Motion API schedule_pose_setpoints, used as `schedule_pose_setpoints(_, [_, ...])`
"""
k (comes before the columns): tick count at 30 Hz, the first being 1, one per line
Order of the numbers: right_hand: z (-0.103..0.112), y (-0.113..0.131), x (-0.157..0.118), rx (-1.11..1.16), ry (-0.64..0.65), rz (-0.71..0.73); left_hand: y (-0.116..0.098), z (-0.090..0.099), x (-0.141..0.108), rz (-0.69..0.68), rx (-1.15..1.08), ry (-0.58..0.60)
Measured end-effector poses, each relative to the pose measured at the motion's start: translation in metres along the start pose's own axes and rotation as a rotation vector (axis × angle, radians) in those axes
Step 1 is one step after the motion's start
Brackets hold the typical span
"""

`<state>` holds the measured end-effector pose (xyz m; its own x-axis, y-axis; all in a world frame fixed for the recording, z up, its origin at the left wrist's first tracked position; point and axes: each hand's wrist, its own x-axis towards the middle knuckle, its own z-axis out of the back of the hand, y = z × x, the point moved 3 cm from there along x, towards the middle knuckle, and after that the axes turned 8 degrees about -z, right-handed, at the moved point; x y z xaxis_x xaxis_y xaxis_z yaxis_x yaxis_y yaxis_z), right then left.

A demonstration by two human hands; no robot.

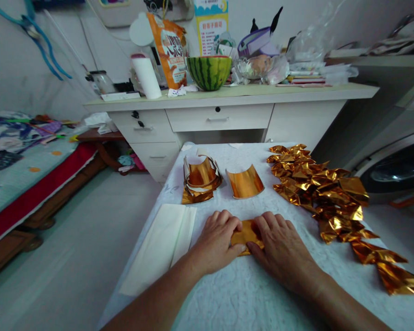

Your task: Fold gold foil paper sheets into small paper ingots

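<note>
A small sheet of gold foil paper (245, 235) lies on the cloth-covered table between my hands. On its left side, my left hand (218, 240) is closed, thumb and fingers gripping the edge. From the right, my right hand (279, 243) presses on the same sheet with its thumb at the near edge and fingers over the top. Just beyond them rests a curved gold sheet (245, 182). Farther left is a stack of gold sheets (200, 177) with pale strips curled around it. Folded gold foil pieces (317, 184) are heaped along the right side.
White paper sheets (158, 243) lie left of my left arm. Behind the table (221, 299) stands a white desk (221, 97) with a half watermelon (209, 72), an orange pouch (169, 50) and a paper roll. A bed (27, 179) is at left, a washing machine (396, 161) at right.
</note>
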<state>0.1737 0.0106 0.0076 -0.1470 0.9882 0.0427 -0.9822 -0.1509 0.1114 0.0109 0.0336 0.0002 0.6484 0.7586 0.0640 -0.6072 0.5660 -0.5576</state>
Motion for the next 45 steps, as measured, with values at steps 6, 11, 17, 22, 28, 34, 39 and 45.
schedule_pose_setpoints(6, [0.0, -0.001, 0.0, 0.007, 0.009, 0.017, 0.0, 0.002, 0.0, 0.015, -0.007, 0.017])
schedule_pose_setpoints(11, [-0.003, 0.0, 0.0, -0.034, -0.01, 0.014, -0.001, 0.003, -0.002, 0.032, -0.018, 0.017])
schedule_pose_setpoints(17, [-0.007, 0.001, 0.002, -0.065, -0.063, 0.022, 0.0, 0.0, -0.002, 0.033, -0.025, 0.001])
schedule_pose_setpoints(22, [-0.01, 0.008, 0.004, 0.11, 0.049, 0.16, 0.001, 0.0, -0.002, 0.044, -0.008, 0.016])
schedule_pose_setpoints(28, [-0.012, 0.006, 0.003, 0.216, 0.07, 0.144, 0.005, 0.0, -0.001, 0.042, -0.057, -0.025])
schedule_pose_setpoints(34, [-0.013, 0.006, 0.003, 0.234, 0.092, 0.137, 0.011, -0.001, 0.0, 0.125, -0.073, -0.145])
schedule_pose_setpoints(39, [-0.013, 0.005, 0.003, 0.251, 0.112, 0.103, 0.012, -0.002, 0.0, 0.182, -0.042, -0.18])
schedule_pose_setpoints(45, [-0.017, 0.004, 0.004, 0.214, 0.109, 0.119, 0.014, -0.001, -0.001, 0.167, -0.044, -0.179])
